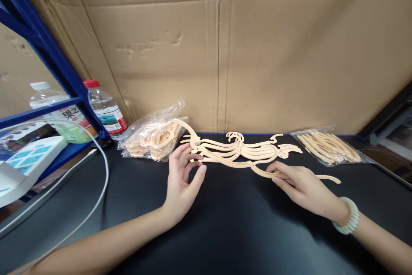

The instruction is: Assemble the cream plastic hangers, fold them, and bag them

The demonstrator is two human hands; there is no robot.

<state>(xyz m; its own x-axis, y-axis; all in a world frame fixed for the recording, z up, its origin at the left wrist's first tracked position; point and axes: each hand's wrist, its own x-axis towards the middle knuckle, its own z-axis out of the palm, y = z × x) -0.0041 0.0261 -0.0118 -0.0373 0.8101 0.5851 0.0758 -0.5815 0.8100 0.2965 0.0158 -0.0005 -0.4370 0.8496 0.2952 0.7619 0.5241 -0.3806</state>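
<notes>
My right hand [299, 185], with a pale green bead bracelet at the wrist, pinches a long, thin, curved tan strip [328, 178] that looks like wood or foam. The strip's far part sticks out to the right beyond the fingers, and its left part reaches the layout. My left hand [185, 178] is at the left end of a layout of curved tan pieces [257, 151], thumb apart and fingers bent, fingertips touching or just over the pieces there. One curved piece [186, 129] slants up to the left toward a plastic bag.
A clear bag of tan pieces [149, 137] lies at left, another bag [328, 145] at right. A red-capped bottle [107, 110], a blue rack [61, 52] and a white cable [104, 176] are at left. Cardboard [257, 60] stands behind the black table [219, 223].
</notes>
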